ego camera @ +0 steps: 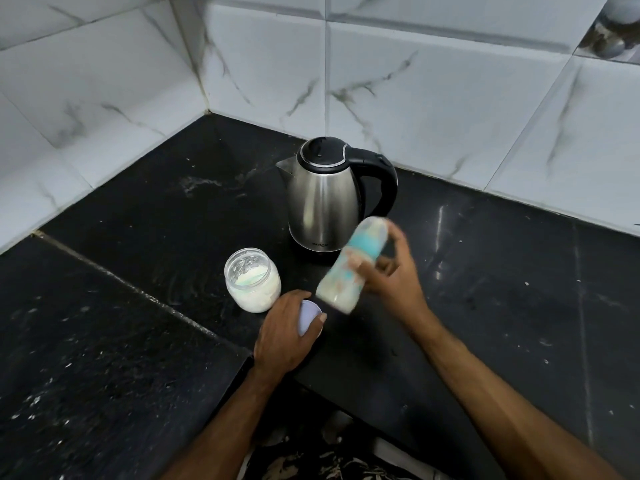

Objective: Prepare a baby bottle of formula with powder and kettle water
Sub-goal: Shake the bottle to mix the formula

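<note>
Right hand [391, 271] grips blurred bottle [349, 268] before kettle [322, 199]; left hand [287, 334] clasps lid [309, 315] beside jar [252, 280]

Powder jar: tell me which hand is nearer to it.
Left. The left hand grips a pale lid just right of and in front of the open powder jar. The right hand is farther right, holding the tilted baby bottle near the kettle.

There was one kettle [323, 199] at frame centre, one open powder jar [252, 284], one baby bottle [349, 268], one pale lid [309, 318], and two hands in the lower half.
</note>
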A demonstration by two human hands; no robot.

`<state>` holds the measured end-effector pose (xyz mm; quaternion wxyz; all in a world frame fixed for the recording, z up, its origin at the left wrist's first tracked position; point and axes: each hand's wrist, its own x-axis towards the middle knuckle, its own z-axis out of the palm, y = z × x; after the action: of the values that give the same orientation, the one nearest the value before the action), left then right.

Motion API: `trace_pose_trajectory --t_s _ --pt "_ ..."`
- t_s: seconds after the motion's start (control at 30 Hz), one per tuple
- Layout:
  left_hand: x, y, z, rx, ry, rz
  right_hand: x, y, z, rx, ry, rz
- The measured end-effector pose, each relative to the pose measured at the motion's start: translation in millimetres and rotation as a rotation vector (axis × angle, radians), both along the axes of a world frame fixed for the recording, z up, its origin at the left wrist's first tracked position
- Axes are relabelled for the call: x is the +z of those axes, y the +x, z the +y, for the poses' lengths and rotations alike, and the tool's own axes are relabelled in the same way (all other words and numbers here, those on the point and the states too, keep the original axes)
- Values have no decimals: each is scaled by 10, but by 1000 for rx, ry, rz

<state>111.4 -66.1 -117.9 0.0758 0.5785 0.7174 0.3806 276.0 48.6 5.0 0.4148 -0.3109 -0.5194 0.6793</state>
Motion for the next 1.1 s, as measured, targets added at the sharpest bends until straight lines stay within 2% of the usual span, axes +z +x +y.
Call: trace_pose_trajectory --t_s 0.07,0.1,0.17,0.27,0.3,0.33,0.43,0.5,0.67,0.7,0.8,0.87,0.93,1.03,1.1 --pt "-8 28 -15 47 3 -28 57 -5 120 -202 -162 125" --pt "-8 38 -14 57 1 -37 32 -8 124 -232 -198 159" --pt "33 32 -3 41 22 -31 -42 -19 -8 -129 -170 116" --pt "96 14 26 -135 61 17 -164 4 -199 181 77 -103" --pt "102 17 30 -146 62 20 -171 8 -168 192 112 -122" --pt "98 22 22 -112 59 17 -131 0 -117 143 95 -87" --pt "20 26 -13 31 13 -24 12 -14 95 -118 -122 84" --pt "-6 21 -9 57 -4 -28 -4 -22 97 -171 -171 122" --pt "37 -2 18 -72 17 42 -147 26 -176 200 101 -115" --pt "21 -7 13 -45 -7 13 -122 28 -127 162 99 -96" --pt "-21 3 -8 55 -37 -6 29 49 107 -139 -91 56" --pt "-20 24 -9 61 -44 -16 43 58 135 -205 -146 107" --pt "-1 7 10 34 -55 -4 4 47 -10 -70 -95 45" --pt "30 -18 38 -61 -85 42 -74 39 -161 200 89 -103" --pt "20 -2 15 -27 -55 29 -4 19 -64 105 59 -37"
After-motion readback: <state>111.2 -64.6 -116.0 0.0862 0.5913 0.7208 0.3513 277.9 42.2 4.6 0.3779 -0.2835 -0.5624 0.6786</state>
